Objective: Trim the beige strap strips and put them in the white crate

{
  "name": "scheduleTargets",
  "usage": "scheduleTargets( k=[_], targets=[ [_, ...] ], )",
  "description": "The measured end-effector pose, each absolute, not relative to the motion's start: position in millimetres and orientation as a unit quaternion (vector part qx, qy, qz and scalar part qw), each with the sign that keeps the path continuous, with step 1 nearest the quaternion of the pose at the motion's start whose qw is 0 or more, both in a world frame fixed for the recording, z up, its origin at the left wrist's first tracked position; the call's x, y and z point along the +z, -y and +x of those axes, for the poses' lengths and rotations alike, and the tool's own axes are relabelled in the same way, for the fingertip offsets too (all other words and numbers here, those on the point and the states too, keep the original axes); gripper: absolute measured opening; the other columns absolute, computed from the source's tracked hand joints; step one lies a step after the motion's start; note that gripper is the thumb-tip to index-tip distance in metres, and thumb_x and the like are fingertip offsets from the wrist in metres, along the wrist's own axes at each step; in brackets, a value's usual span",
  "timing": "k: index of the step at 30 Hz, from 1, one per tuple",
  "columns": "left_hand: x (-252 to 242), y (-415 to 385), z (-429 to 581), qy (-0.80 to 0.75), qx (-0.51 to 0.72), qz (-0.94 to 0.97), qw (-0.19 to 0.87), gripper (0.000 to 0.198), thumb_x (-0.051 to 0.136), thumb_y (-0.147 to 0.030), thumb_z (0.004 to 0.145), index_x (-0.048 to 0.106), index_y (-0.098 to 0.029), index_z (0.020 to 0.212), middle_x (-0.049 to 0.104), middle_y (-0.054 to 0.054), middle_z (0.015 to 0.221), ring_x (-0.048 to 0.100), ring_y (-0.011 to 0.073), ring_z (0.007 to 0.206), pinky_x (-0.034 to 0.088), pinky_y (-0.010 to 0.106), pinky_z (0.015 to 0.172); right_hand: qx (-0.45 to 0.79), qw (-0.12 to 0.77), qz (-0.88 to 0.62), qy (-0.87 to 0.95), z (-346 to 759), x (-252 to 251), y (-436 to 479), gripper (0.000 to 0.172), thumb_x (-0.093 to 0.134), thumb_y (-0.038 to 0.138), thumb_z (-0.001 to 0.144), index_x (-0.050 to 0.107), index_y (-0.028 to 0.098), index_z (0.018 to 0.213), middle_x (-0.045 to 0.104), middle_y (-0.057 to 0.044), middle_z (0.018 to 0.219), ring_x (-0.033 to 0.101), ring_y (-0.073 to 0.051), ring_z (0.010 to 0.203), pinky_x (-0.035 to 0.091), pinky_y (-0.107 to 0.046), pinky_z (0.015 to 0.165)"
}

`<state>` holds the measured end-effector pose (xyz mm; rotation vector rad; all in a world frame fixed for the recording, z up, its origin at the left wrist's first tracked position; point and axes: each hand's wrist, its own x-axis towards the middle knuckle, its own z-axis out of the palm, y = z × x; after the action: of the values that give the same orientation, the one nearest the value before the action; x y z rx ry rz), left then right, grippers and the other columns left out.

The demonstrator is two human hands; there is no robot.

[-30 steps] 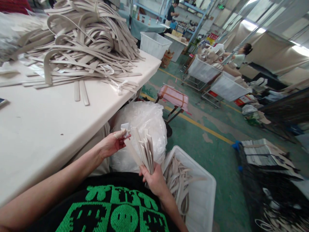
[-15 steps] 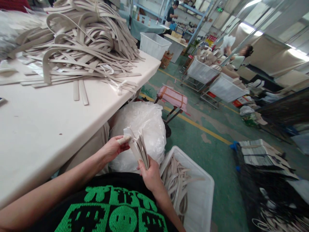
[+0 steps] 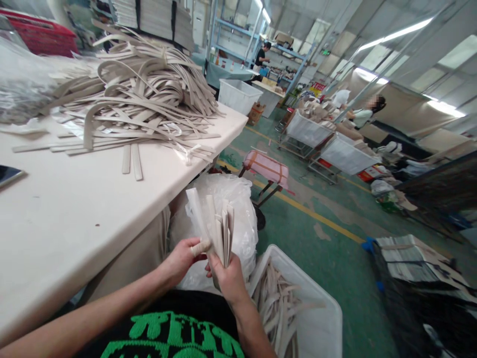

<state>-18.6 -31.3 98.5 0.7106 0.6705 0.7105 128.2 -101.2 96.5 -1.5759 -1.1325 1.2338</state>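
Observation:
My right hand (image 3: 231, 282) is closed around the lower end of a bundle of flat beige strips (image 3: 224, 226), whose tips fan upward. On the bundle's left side stands a paler, whitish strip (image 3: 197, 209). My left hand (image 3: 185, 259), with a beige cover on one finger, pinches low on this pale strip, close beside the right hand. Some of its fingertips are hidden behind the strips. Both hands are in front of my body, above a large clear plastic bag (image 3: 242, 199).
A big heap of beige strips (image 3: 149, 94) lies on the white table (image 3: 74, 223) at left, with a phone (image 3: 10, 175) near its edge. At lower right a white bin (image 3: 320, 328) holds more strips. Beyond are a pink padded stool (image 3: 266, 166), loaded carts (image 3: 348, 154) and two people.
My left hand has moved down along the pale strip, nearer the right hand. The bundle is now more upright and fanned out. The camera view has tilted up a little.

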Motion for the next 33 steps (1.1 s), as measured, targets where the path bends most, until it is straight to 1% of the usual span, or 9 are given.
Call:
scheduleTargets(
  k=[2, 7, 12, 16, 18, 23, 27, 29, 33],
  targets=[
    [97.4, 30.3, -19.0, -0.31, 0.346, 0.339, 0.818, 0.036, 0.073, -0.05, 0.077, 0.071, -0.015, 0.067, 0.063, 0.005, 0.056, 0.056, 0.0159, 0.051, 0.049, 0.03, 0.056, 0.505, 0.415, -0.61, 0.449, 127.7, 98.8, 97.3, 0.053, 0.059, 0.062, 0.083, 0.069, 0.011, 0.082, 0.069, -0.01, 0.068, 0.066, -0.019, 0.057, 0.054, -0.027, 0.055],
    [83.9, 14.4, -31.5, -0.405, 0.41, 0.294, 0.762, 0.033, 0.086, -0.043, 0.062, 0.075, -0.014, 0.072, 0.072, 0.008, 0.072, 0.064, 0.0184, 0.073, 0.051, 0.027, 0.076, 0.512, 0.388, -0.616, 0.456, 131.1, 93.4, 106.9, 0.048, 0.059, 0.06, 0.085, 0.067, 0.012, 0.083, 0.067, -0.008, 0.065, 0.068, -0.021, 0.06, 0.055, -0.029, 0.054],
    [84.0, 26.5, -21.7, -0.312, 0.345, 0.315, 0.827, 0.037, 0.071, -0.05, 0.078, 0.076, -0.014, 0.08, 0.066, 0.006, 0.06, 0.057, 0.0178, 0.052, 0.049, 0.033, 0.059, 0.481, 0.423, -0.62, 0.454, 124.5, 91.5, 95.5, 0.05, 0.059, 0.061, 0.083, 0.067, 0.011, 0.083, 0.066, -0.007, 0.065, 0.066, -0.02, 0.059, 0.057, -0.029, 0.056],
    [91.3, 26.2, -23.7, -0.359, 0.387, 0.324, 0.785, 0.036, 0.079, -0.048, 0.071, 0.075, -0.013, 0.075, 0.07, 0.008, 0.068, 0.061, 0.0185, 0.063, 0.05, 0.03, 0.067, 0.491, 0.396, -0.613, 0.476, 126.3, 90.4, 97.6, 0.044, 0.06, 0.056, 0.085, 0.066, 0.012, 0.082, 0.065, -0.006, 0.065, 0.067, -0.02, 0.061, 0.056, -0.028, 0.057],
    [91.3, 27.2, -25.0, -0.37, 0.378, 0.326, 0.783, 0.036, 0.081, -0.049, 0.068, 0.075, -0.013, 0.071, 0.07, 0.008, 0.066, 0.061, 0.0188, 0.065, 0.049, 0.029, 0.069, 0.484, 0.392, -0.611, 0.488, 127.0, 88.7, 101.4, 0.041, 0.058, 0.053, 0.088, 0.065, 0.013, 0.085, 0.065, -0.005, 0.067, 0.067, -0.019, 0.06, 0.055, -0.027, 0.056],
    [90.0, 32.1, -19.6, -0.304, 0.336, 0.333, 0.827, 0.039, 0.072, -0.053, 0.076, 0.075, -0.014, 0.075, 0.065, 0.006, 0.059, 0.055, 0.0172, 0.05, 0.047, 0.031, 0.057, 0.472, 0.41, -0.622, 0.471, 125.2, 86.4, 97.1, 0.044, 0.059, 0.055, 0.085, 0.067, 0.012, 0.085, 0.066, -0.007, 0.066, 0.066, -0.02, 0.059, 0.056, -0.028, 0.057],
    [88.5, 25.2, -22.3, -0.367, 0.385, 0.317, 0.785, 0.035, 0.079, -0.049, 0.07, 0.075, -0.014, 0.075, 0.07, 0.007, 0.068, 0.06, 0.0175, 0.06, 0.049, 0.029, 0.065, 0.482, 0.395, -0.623, 0.473, 127.1, 83.3, 99.2, 0.043, 0.059, 0.054, 0.085, 0.066, 0.012, 0.085, 0.066, -0.007, 0.066, 0.067, -0.02, 0.059, 0.055, -0.027, 0.055],
    [83.9, 28.2, -22.5, -0.379, 0.377, 0.314, 0.785, 0.035, 0.081, -0.048, 0.068, 0.074, -0.014, 0.071, 0.07, 0.008, 0.069, 0.061, 0.0175, 0.064, 0.049, 0.028, 0.069, 0.473, 0.389, -0.627, 0.482, 127.1, 81.1, 101.2, 0.04, 0.058, 0.052, 0.087, 0.066, 0.013, 0.086, 0.066, -0.006, 0.066, 0.067, -0.019, 0.058, 0.055, -0.026, 0.054],
    [73.8, 41.8, -18.4, -0.331, 0.317, 0.333, 0.824, 0.038, 0.073, -0.049, 0.077, 0.071, -0.013, 0.065, 0.065, 0.006, 0.06, 0.056, 0.0163, 0.055, 0.046, 0.03, 0.063, 0.459, 0.399, -0.625, 0.489, 125.7, 77.3, 98.7, 0.04, 0.057, 0.052, 0.087, 0.066, 0.013, 0.086, 0.067, -0.006, 0.066, 0.066, -0.019, 0.058, 0.055, -0.026, 0.054]
  ],
)
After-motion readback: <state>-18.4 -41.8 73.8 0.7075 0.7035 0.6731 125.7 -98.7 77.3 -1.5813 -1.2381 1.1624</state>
